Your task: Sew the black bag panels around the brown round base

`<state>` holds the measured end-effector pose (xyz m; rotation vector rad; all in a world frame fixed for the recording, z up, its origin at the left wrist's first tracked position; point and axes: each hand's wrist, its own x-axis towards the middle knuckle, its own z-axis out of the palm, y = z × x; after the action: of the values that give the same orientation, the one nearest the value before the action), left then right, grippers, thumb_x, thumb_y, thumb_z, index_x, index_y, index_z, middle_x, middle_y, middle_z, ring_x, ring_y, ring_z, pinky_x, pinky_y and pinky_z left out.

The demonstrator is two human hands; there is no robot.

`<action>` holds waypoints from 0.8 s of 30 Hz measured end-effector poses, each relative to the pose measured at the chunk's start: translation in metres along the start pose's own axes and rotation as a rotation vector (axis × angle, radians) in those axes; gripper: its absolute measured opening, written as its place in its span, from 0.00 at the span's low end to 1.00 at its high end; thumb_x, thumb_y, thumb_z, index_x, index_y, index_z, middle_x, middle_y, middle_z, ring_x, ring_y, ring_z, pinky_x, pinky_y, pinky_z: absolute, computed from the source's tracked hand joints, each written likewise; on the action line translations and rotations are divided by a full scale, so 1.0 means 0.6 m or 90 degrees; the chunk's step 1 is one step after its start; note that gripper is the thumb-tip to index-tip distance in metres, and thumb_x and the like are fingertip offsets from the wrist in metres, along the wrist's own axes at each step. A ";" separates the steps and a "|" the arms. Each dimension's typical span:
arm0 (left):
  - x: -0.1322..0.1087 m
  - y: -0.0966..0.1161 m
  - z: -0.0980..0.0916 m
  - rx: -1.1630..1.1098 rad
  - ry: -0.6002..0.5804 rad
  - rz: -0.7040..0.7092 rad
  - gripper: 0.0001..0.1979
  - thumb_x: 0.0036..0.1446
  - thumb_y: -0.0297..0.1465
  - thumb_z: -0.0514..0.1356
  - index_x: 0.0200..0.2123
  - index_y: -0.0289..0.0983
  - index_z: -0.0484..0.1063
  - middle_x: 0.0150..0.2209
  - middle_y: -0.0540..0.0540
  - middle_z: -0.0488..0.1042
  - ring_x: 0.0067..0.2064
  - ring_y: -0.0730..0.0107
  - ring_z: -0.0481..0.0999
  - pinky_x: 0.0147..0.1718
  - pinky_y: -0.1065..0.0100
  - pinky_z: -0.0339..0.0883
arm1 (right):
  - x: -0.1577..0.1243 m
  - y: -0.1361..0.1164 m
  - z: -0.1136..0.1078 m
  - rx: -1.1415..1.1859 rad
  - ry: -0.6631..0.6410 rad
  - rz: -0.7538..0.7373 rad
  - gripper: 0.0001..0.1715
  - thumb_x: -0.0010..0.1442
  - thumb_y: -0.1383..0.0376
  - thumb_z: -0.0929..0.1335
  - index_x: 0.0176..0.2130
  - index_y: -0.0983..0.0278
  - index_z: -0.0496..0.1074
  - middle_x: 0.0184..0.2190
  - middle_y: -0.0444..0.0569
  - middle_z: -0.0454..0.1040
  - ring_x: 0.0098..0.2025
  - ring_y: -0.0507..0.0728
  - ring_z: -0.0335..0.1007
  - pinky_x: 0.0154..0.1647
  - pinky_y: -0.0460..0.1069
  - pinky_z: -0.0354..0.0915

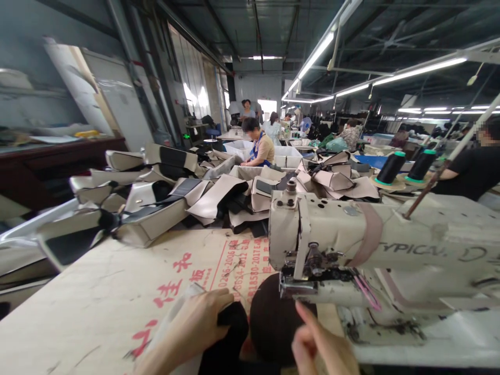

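Observation:
My left hand (201, 317) is closed on a black and pale piece (230, 333) above the wooden board, at the bottom centre. The piece's black side hangs down to the frame's lower edge. To the right, my right hand (320, 338) has its index finger stretched toward the sewing machine's arm, the other fingers curled, with nothing visible in it. Between the hands lies a dark brown round pad (269, 317), just left of the machine's needle area. The beige sewing machine (332, 229) fills the right side.
Beige and black sewn pieces (156, 208) are heaped behind the board (97, 297). Two black thread cones (390, 167) stand behind the machine. A person (260, 146) sits beyond the heap, another in black (476, 161) at the far right. A dark cabinet (58, 166) stands left.

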<state>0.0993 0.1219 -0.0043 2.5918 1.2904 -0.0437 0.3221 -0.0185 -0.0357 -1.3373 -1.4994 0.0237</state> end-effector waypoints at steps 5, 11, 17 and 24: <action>-0.012 0.015 0.002 0.066 0.045 0.004 0.08 0.41 0.26 0.51 0.28 0.40 0.65 0.31 0.49 0.74 0.33 0.62 0.73 0.29 0.67 0.58 | 0.072 -0.077 0.097 0.198 0.087 0.134 0.27 0.64 0.61 0.59 0.59 0.69 0.49 0.28 0.47 0.69 0.22 0.50 0.65 0.22 0.42 0.63; 0.003 0.031 0.022 0.103 0.025 0.032 0.10 0.40 0.25 0.52 0.29 0.39 0.66 0.32 0.46 0.74 0.35 0.59 0.74 0.30 0.66 0.61 | 0.097 -0.032 0.077 -0.059 -0.026 -0.043 0.12 0.65 0.61 0.58 0.40 0.65 0.64 0.21 0.44 0.68 0.21 0.51 0.65 0.21 0.43 0.57; -0.040 -0.001 0.038 0.105 -0.001 0.015 0.15 0.41 0.24 0.51 0.34 0.40 0.69 0.34 0.44 0.75 0.37 0.54 0.74 0.34 0.60 0.63 | 0.079 -0.006 -0.025 -0.210 -0.036 -0.237 0.14 0.61 0.65 0.62 0.47 0.64 0.66 0.30 0.48 0.73 0.30 0.53 0.70 0.33 0.46 0.64; -0.122 0.009 -0.010 0.086 -0.005 -0.018 0.13 0.43 0.27 0.54 0.34 0.43 0.70 0.36 0.48 0.75 0.38 0.54 0.72 0.38 0.58 0.59 | 0.023 -0.032 0.068 -0.128 -0.317 -0.288 0.22 0.63 0.68 0.55 0.56 0.66 0.58 0.45 0.55 0.69 0.35 0.56 0.70 0.30 0.48 0.68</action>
<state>0.0587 0.0628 0.0123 2.6811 1.3661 -0.1517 0.2836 0.0083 -0.0320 -1.1658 -2.2537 -0.0912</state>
